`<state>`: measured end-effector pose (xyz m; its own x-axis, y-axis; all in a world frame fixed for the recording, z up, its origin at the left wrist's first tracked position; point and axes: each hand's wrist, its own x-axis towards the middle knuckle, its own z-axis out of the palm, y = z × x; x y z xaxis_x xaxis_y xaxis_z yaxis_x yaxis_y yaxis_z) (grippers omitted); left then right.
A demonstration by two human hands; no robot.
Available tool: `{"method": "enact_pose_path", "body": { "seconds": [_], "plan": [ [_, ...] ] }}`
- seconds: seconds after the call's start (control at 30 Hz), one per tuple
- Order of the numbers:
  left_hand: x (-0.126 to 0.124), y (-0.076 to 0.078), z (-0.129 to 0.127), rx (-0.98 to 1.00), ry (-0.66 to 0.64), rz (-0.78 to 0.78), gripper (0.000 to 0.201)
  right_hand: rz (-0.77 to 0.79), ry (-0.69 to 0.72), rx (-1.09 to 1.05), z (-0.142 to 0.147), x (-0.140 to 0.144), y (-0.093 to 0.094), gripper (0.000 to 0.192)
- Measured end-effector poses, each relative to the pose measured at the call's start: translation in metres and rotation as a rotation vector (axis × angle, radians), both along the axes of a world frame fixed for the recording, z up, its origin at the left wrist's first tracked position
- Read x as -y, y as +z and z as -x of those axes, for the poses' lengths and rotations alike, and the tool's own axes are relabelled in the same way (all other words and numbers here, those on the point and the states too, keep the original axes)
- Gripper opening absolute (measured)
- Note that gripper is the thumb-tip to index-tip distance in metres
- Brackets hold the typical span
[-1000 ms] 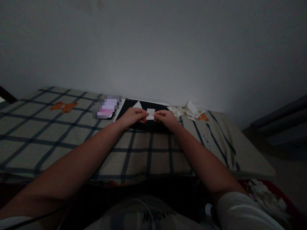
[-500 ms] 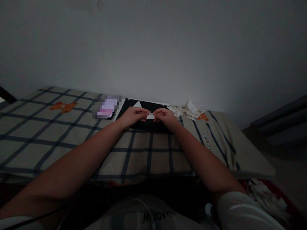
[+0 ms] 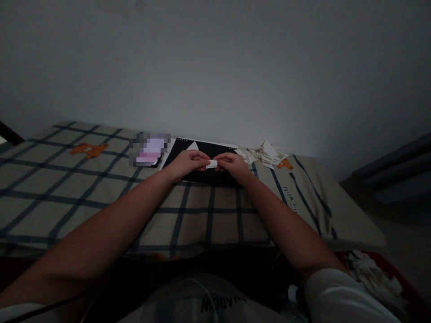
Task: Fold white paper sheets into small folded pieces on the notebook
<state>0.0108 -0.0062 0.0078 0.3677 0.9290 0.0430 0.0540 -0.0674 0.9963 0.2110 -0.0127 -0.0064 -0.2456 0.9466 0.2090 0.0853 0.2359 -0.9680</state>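
Note:
Between my two hands is a small piece of white paper (image 3: pixel 212 164), narrow and seemingly folded. My left hand (image 3: pixel 191 163) pinches its left end with thumb and fingers. The right end is pinched by my right hand (image 3: pixel 233 164) in the same way. Both hands are just over a black board or pad (image 3: pixel 215 177) with punched holes along its far edge. A white pointed paper piece (image 3: pixel 193 146) lies on the black surface behind my left hand.
A pile of folded white paper pieces (image 3: pixel 269 154) lies right of the black board. A phone-like device (image 3: pixel 151 150), partly blurred out, lies to its left. A checked cloth (image 3: pixel 101 179) covers the table, which meets a grey wall (image 3: pixel 215 80). More paper scraps (image 3: pixel 373 278) sit low at right.
The white paper between my fingertips has turned a little and now shows as one flat, even strip. My hands have barely shifted.

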Motion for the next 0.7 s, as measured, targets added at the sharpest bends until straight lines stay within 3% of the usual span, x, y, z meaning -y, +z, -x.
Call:
{"method": "enact_pose_path", "body": {
  "seconds": [0.17,0.43,0.7],
  "plan": [
    [-0.0013,-0.0014,0.0008,-0.019,0.013,-0.038,0.035,0.024,0.009,-0.029,0.0011,-0.0013,0.0015,0.031],
    [-0.0023,-0.0006,0.0019,-0.114,0.016,-0.147,0.034,0.025,0.04,0.105,0.0,-0.0019,0.0001,0.033],
    [-0.0013,-0.0001,0.0024,-0.125,0.008,-0.055,0.032,-0.017,0.026,0.069,-0.0018,-0.0055,-0.0032,0.03]
  ]
}}
